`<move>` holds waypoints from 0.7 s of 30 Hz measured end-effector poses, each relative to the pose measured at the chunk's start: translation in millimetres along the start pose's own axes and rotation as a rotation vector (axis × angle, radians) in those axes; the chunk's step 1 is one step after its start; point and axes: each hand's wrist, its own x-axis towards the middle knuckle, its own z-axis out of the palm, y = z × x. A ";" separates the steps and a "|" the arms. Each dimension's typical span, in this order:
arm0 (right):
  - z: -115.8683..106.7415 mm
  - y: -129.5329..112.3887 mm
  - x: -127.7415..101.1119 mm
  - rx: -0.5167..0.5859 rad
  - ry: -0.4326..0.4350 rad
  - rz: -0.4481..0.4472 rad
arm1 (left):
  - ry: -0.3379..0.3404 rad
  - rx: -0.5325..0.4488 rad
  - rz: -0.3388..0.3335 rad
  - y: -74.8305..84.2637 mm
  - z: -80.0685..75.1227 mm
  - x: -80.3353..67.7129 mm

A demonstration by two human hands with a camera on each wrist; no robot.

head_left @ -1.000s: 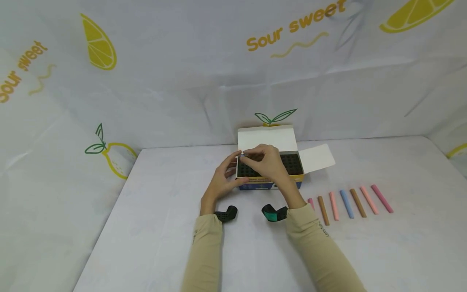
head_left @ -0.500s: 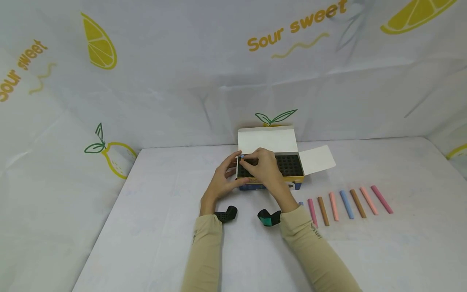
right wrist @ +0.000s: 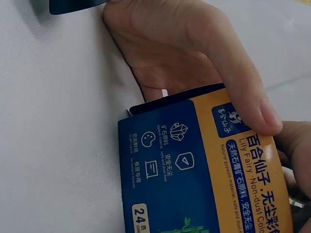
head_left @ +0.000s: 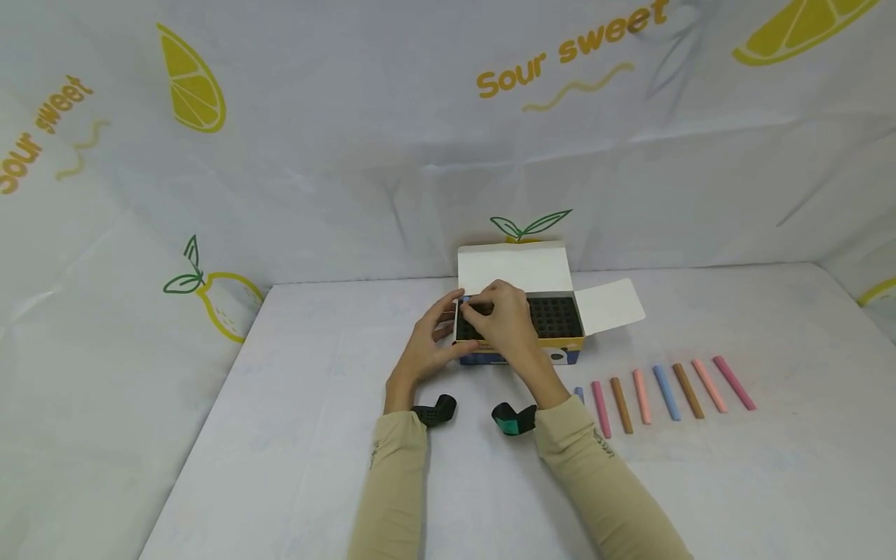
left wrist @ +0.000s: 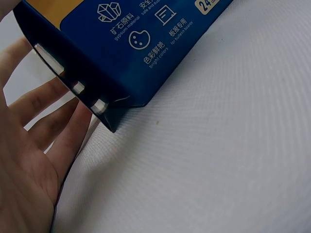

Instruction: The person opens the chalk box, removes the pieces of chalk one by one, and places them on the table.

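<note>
An open chalk box (head_left: 560,343), blue and yellow with a dark grid of holes inside, stands at the back of the table in the head view. My left hand (head_left: 422,348) grips its left end, the thumb over the front edge and the other fingers round the side. At the box's back left corner my right hand (head_left: 509,320) pinches a blue chalk stick (head_left: 466,298) between thumb and forefinger; most of the stick is hidden. The left wrist view shows the box's printed front (left wrist: 146,53) beside the left fingers (left wrist: 48,97).
Right of the box lie several chalk sticks in a row, among them a dark pink one (head_left: 734,383), a blue one (head_left: 666,393) and a brown one (head_left: 688,390). The lid (head_left: 514,268) stands up behind; a white side flap (head_left: 609,306) sticks out right.
My right hand and forearm have shifted slightly left, still at the box's left corner. A blue chalk stick on the table now shows beside the right sleeve. The left hand keeps its place.
</note>
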 end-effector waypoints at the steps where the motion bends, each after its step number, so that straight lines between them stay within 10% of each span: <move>1: -0.2 -0.2 0.3 0.024 0.020 -0.007 | 0.002 0.002 0.001 -0.3 0.0 0.0; 8: -2.3 -4.2 5.2 0.149 0.120 -0.030 | 0.007 0.007 0.001 -0.5 0.0 1.0; 21: -2.6 -0.4 7.8 0.155 0.025 0.004 | 0.003 0.010 -0.002 -1.7 -0.2 0.2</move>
